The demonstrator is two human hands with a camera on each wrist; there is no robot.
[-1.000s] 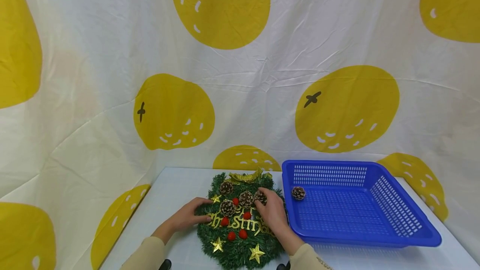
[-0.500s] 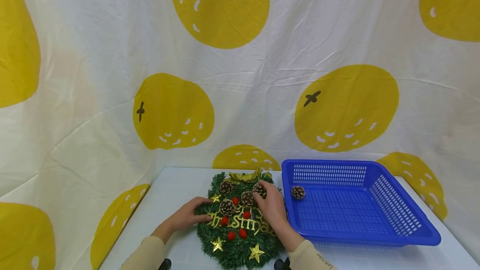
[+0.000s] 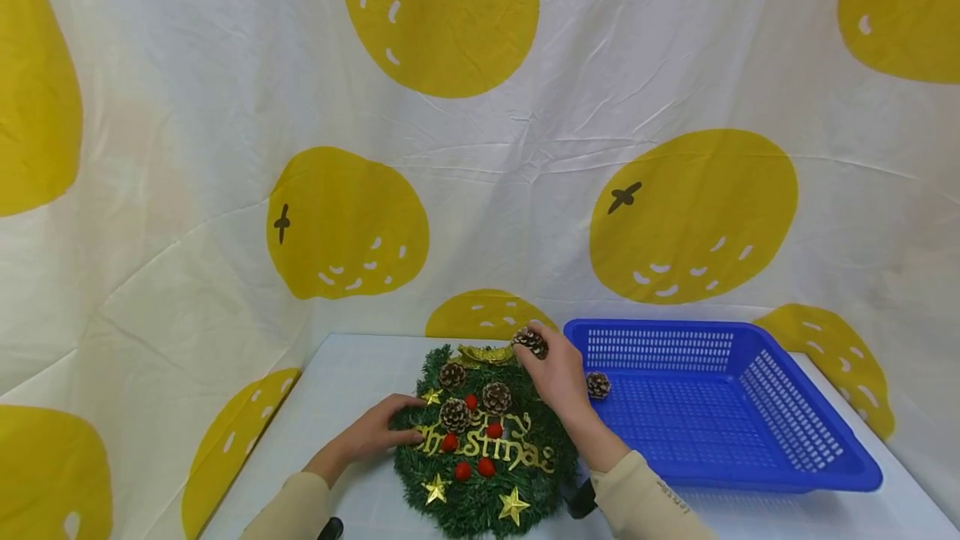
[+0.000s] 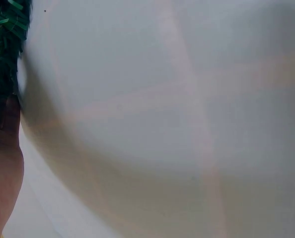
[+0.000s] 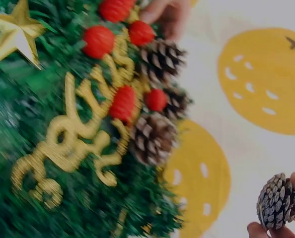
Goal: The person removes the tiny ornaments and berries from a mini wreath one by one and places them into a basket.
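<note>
A green Christmas wreath (image 3: 457, 515) lies on the white table with gold lettering (image 3: 487, 448), red berries (image 3: 486, 467), gold stars (image 3: 513, 507) and a gold ribbon (image 3: 483, 355). Several pine cones (image 3: 497, 397) sit on its upper part. My left hand (image 3: 371, 432) rests on the wreath's left edge, finger and thumb spread apart; the left wrist view shows it only at the border. Above the wreath's upper right, my right hand (image 3: 557, 369) pinches a pine cone (image 3: 530, 343) by its sides. In the right wrist view that pine cone (image 5: 278, 203) is raised clear of the greenery.
To the right of the wreath stands a blue plastic basket (image 3: 720, 477), with a single pine cone (image 3: 597, 385) at its left side. Behind the table (image 3: 352, 365) hangs a white curtain (image 3: 480, 215) printed with yellow fruit.
My right hand has lifted the pine cone off the wreath's right side and moved it up and away toward the back. The left hand stays in place.
</note>
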